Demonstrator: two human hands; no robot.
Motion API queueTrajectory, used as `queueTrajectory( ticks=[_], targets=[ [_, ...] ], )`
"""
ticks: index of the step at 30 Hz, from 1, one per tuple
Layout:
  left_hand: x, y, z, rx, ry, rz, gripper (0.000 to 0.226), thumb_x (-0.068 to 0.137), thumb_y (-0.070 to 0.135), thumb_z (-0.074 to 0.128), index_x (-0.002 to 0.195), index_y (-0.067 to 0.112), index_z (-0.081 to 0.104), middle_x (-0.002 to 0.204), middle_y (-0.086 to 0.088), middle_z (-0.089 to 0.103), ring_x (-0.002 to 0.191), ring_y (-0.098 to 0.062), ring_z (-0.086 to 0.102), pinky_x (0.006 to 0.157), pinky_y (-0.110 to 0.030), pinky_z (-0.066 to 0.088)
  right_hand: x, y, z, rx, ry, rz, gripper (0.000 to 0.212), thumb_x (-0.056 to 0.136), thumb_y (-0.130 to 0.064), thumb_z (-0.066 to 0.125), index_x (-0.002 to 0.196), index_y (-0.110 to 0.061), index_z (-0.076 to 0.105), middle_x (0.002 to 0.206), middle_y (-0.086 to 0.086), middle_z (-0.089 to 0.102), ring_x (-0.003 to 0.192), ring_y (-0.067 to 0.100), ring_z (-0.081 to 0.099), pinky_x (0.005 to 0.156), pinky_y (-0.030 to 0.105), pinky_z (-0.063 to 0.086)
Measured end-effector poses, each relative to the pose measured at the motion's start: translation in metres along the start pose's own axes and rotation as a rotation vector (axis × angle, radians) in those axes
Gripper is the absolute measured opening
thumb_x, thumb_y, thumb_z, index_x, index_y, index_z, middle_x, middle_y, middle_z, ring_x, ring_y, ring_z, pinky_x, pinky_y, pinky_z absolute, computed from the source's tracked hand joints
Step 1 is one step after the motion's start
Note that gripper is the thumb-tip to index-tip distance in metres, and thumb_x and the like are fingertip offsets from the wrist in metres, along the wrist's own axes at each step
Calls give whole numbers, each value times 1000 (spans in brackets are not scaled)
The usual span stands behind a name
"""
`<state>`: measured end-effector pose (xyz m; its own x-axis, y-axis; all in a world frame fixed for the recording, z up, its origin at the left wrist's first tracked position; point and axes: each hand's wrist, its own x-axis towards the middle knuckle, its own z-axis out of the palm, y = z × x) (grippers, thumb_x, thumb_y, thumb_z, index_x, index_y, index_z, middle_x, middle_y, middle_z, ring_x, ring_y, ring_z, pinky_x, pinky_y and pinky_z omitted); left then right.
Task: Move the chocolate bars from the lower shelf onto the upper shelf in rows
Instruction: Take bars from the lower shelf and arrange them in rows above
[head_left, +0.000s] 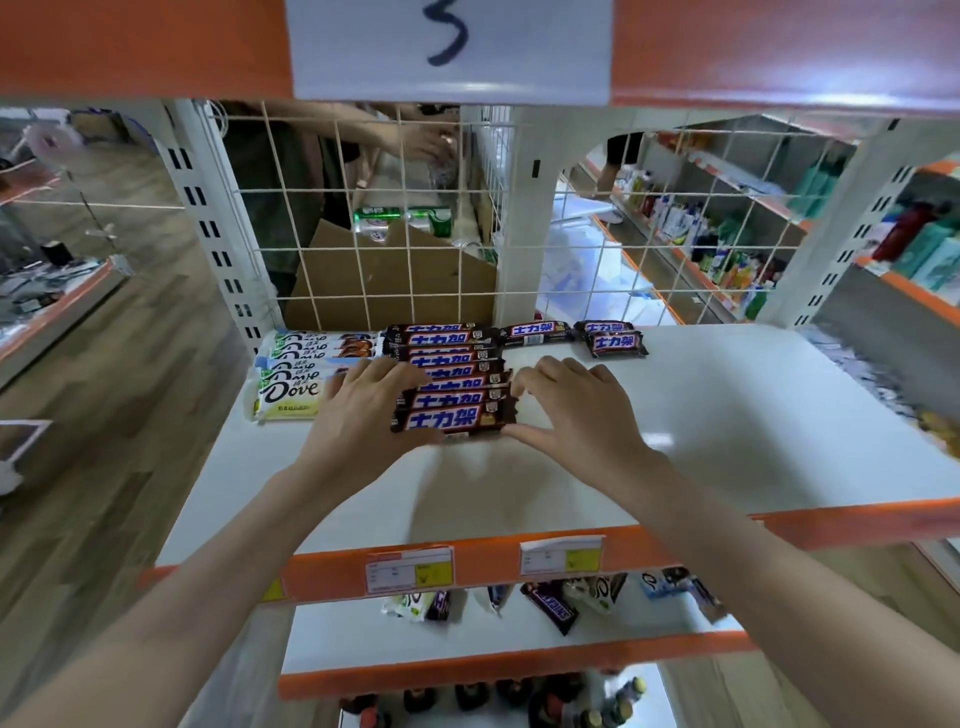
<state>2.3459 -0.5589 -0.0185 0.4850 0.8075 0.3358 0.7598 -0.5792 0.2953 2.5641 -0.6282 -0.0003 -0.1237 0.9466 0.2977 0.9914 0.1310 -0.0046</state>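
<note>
Bars (457, 384) are being squared on the upper shelf (727, 415); both hands (363, 410) (576, 410), fingers spread, should be pressing evenly inward.

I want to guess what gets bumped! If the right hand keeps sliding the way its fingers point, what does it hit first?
Probably the column of brown Snickers bars. The right hand points left and slightly back, with its fingertips already at the bars' right ends.

Chocolate bars on the lower shelf (550, 605) half hidden behind the upper shelf's orange edge (483, 561), price tags (409, 571) illegible.
</note>
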Motion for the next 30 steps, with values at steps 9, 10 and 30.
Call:
queueTrajectory(
  ticks=[9, 10, 30],
  targets=[
    [5, 60, 4, -30, 55, 14, 50, 76, 46, 69, 119, 25, 55, 123, 3, 53, 118, -20, 41, 94, -39, 30, -31, 39, -25, -28, 52, 13, 34, 87, -46, 58, 107, -19, 61, 99, 0, 59, 97, 21, 58, 76, 34, 38],
    [5, 66, 6, -33, 49, 15, 50, 76, 46, 69, 119, 25, 55, 123, 4, 53, 119, -20, 41, 94, -39, 31, -35, 43, -27, -25, 61, 16, 32, 87, -45, 59, 106, -19, 61, 98, 0, 60, 97, 22, 58, 75, 35, 38],
    [-34, 176, 42, -139, 16, 14, 44, 77, 44, 68, 116, 27, 56, 112, 7, 54, 115, -15, 41, 93, -33, 27, -123, 103, -42, -18, 112, 1, 23, 86, -34, 64, 99, -15, 65, 90, 4, 64, 82, 29, 62, 68, 37, 43]
  ],
)
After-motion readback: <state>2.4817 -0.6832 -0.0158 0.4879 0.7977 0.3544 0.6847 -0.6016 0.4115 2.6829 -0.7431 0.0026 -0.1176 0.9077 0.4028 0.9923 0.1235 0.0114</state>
